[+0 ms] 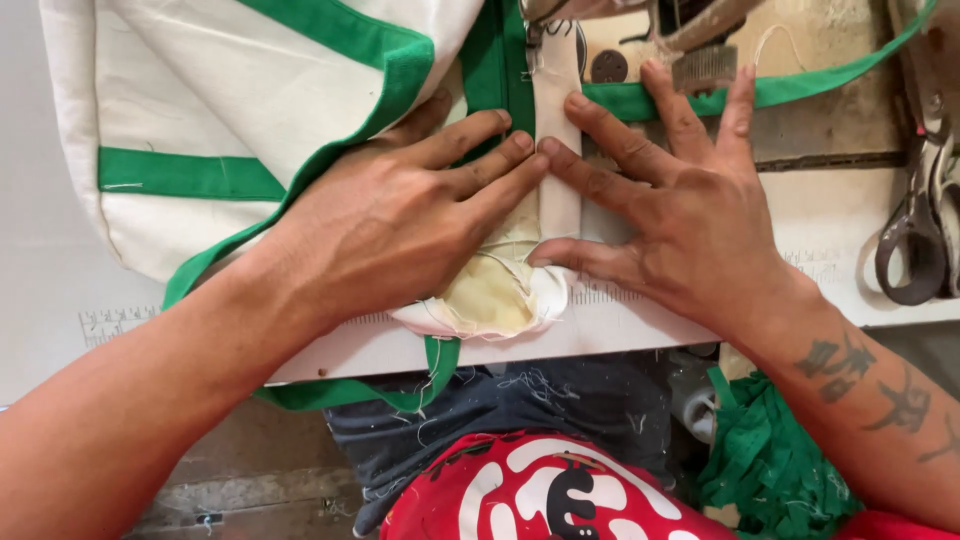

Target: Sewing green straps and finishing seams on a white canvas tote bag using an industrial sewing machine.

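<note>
While both palms lie flat, keep your left hand [400,215] and right hand [680,210] open, gripping nothing, pressing the cream fabric strip [555,190] on the table [830,215]. Keep fingertips level beside the green binding tape [800,90]. Farther off, the sewing machine foot [700,55] crowds your right fingers; scissors [915,225] lie right.

One head-worn view is given, aimed steeply down and close over the desk [640,335]. The near desk edge and the wearer's lap are taken in at the frame's bottom.
</note>
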